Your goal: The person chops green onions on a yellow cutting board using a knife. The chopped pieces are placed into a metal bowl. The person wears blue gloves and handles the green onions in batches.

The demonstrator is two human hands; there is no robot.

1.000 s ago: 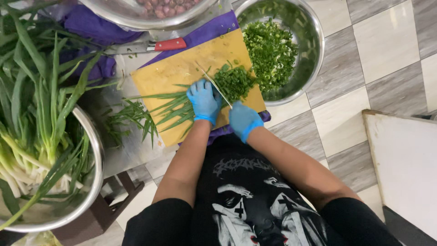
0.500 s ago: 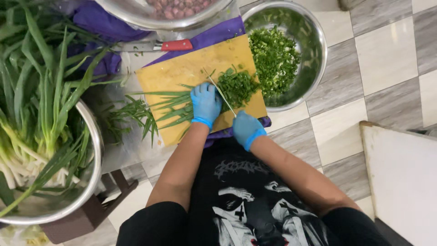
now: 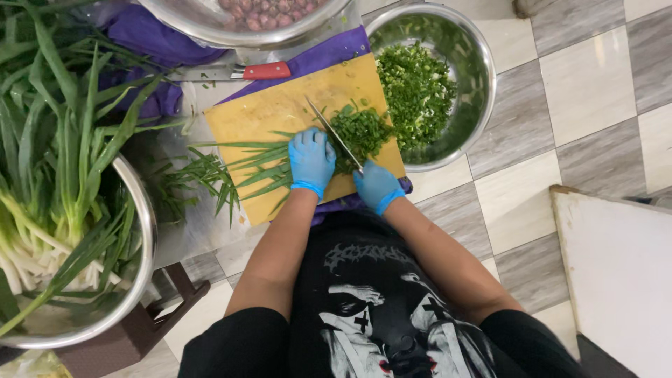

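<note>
My left hand [image 3: 311, 160], in a blue glove, presses down on a bunch of green onion stalks [image 3: 238, 171] lying across a yellow cutting board [image 3: 280, 112]. My right hand [image 3: 376, 187], also gloved in blue, grips the handle of a knife [image 3: 334, 134] whose blade rests slanted on the board just right of my left fingers. A heap of chopped greens [image 3: 364, 131] lies beside the blade on the board's right part.
A steel bowl [image 3: 483, 91] of chopped greens stands right of the board. A large steel bowl [image 3: 140, 238] of whole green onions sits at left. A red-handled knife [image 3: 241, 71] lies behind the board, near a bowl of reddish bulbs [image 3: 266, 10]. A white board [image 3: 616, 266] is at right.
The view has shifted slightly. Both hands stay on the board, and the knife blade keeps working at the cut end of the stalks, with the chopped heap beside it.
</note>
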